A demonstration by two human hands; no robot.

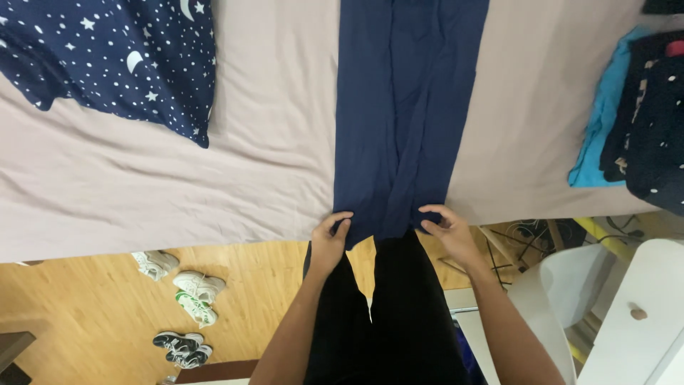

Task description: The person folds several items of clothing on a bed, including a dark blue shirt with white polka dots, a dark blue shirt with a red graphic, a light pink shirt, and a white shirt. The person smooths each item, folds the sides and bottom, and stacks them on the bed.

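A long navy blue garment [406, 107] lies flat on the bed, running from the far side to the near edge. My left hand [330, 239] pinches its near left corner at the bed's edge. My right hand [445, 229] grips the near right corner. Both hands hold the cloth's hem, about a garment's width apart. My legs in black trousers [392, 314] stand right below the hem.
The bed has a beige sheet [214, 178]. A navy pillow with stars and moons [121, 57] lies at the top left. Folded clothes, turquoise and dark [627, 114], sit at the right. Several shoes [189, 299] rest on the wooden floor. White furniture [627, 314] stands at the lower right.
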